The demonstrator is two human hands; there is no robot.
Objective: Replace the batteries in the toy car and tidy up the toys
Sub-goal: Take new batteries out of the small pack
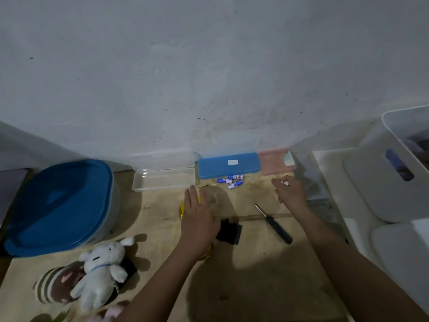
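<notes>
our left hand (197,219) flat, steadying the toy car (182,211) | right hand (293,194) fingers (277,182) pinch a small white bit (284,182), maybe a battery

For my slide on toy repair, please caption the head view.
Battery swap: left hand rests on a yellow toy; right hand pinches a small pale item; batteries and screwdriver lie nearby.

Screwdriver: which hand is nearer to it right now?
Right. The right hand is just beyond the screwdriver and slightly right of its tip, fingers pinching a small white object. The left hand lies flat farther off to its left.
</notes>
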